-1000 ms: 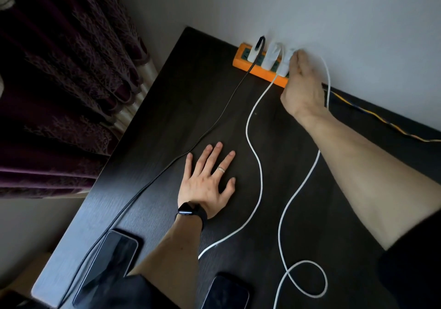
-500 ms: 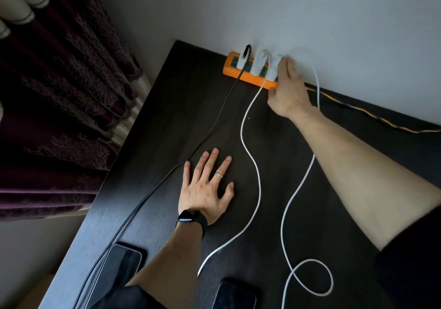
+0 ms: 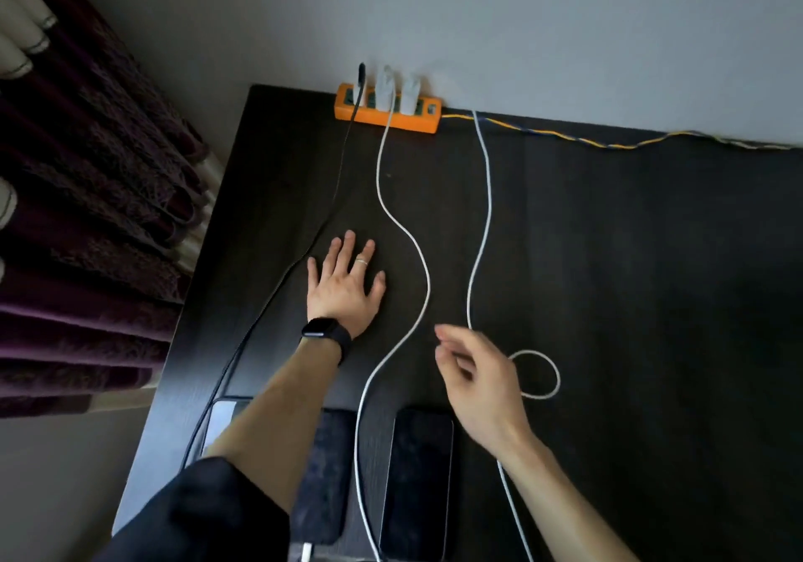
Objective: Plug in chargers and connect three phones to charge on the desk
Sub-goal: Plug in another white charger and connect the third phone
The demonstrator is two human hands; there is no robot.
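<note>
At the near edge of the desk (image 3: pixel 652 301), flat and side by side: left phone (image 3: pixel 220 422), middle phone (image 3: pixel 328 474), right phone (image 3: pixel 417 479); whether any is connected, impossible to tell. Just beyond, hovering: right hand (image 3: pixel 482 383), loosely curled, blurred, seemingly gripping nothing, over the looped white cable (image 3: pixel 558 381). Farther out, left hand (image 3: pixel 345 290) pressed flat, fingers spread. At the wall, seated in the orange power strip (image 3: pixel 391 120): white chargers (image 3: pixel 384 90). Risky from here: yanking that loop taut, loosening a charger or dragging a phone.

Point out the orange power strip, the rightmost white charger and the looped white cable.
orange power strip (image 3: pixel 415 123): head view, front side wall.
rightmost white charger (image 3: pixel 409 98): head view, middle of its body.
looped white cable (image 3: pixel 558 381): head view, right side of its loop.
</note>
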